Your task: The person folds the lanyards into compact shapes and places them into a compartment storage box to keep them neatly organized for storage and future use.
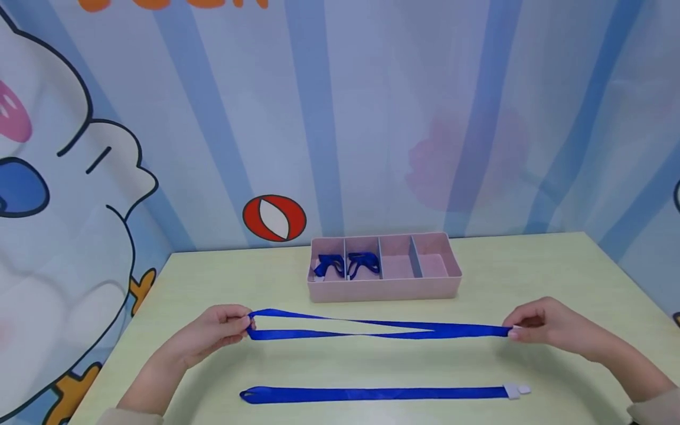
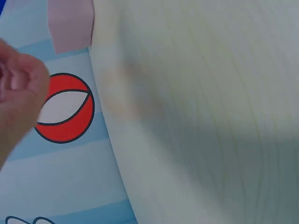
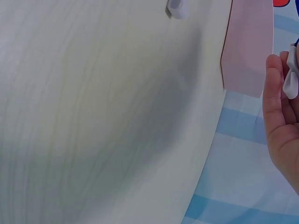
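A blue lanyard (image 1: 467,330) is stretched from side to side above the table. My left hand (image 1: 212,330) pinches its looped end, and the two straps spread apart toward that side. At the other end, my right hand (image 1: 555,327) grips the lanyard by its white clip (image 3: 291,77), which shows against the fingers in the right wrist view. Nearer to me, a second blue lanyard (image 1: 372,394) lies flat and straight on the table, its white clip end (image 1: 512,391) to the right. In the left wrist view only part of the left hand (image 2: 18,88) shows.
A pink divided box (image 1: 382,289) stands at the back of the pale table (image 1: 239,277). One folded blue lanyard (image 1: 330,264) is in its leftmost compartment and another (image 1: 364,263) in the one beside it. A printed backdrop (image 1: 372,118) rises behind the table.
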`<state>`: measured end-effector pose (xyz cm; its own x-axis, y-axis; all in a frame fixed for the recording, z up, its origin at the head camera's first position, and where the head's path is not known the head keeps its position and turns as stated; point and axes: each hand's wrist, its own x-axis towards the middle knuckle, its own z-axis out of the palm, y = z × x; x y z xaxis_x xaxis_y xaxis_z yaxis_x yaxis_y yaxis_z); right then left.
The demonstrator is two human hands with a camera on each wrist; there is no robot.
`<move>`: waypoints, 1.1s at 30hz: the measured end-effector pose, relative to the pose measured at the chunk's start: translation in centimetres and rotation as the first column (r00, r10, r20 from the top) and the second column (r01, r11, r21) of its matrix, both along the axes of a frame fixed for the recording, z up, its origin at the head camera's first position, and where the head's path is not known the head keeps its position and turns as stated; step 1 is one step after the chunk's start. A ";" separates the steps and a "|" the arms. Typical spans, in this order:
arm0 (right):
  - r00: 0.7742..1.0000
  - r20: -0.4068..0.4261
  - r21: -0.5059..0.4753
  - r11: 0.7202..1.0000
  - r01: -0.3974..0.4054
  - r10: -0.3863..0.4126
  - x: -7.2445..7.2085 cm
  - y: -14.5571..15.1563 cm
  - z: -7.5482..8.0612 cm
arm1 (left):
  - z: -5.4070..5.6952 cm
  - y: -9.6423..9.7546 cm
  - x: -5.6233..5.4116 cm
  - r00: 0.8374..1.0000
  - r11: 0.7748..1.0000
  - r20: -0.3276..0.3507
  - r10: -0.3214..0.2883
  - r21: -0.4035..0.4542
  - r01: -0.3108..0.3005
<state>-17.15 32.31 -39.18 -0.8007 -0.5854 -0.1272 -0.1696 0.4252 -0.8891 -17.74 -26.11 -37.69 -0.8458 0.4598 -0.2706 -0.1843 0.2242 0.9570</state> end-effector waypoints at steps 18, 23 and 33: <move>0.996 -0.076 0.045 0.998 0.050 -0.046 -0.8 1.0 0.6 | 3.5 3.0 2.2 0.948 0.777 -0.223 -0.227 0.546 0.315; 0.992 -0.093 0.074 0.993 0.094 -0.087 -0.9 1.2 0.9 | 3.5 3.0 2.2 0.950 0.824 -0.223 -0.220 0.478 0.303; 0.989 -0.125 0.080 0.993 0.086 -0.076 -1.1 1.1 1.4 | 2.6 2.9 1.4 0.960 0.879 -0.240 -0.144 0.415 0.236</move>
<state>-18.21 33.44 -37.82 -0.8575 -0.5093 -0.0724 -0.2363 0.5149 -0.8240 -16.34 -23.17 -35.08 -0.7446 0.6490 0.1565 0.0209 -0.2117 0.9771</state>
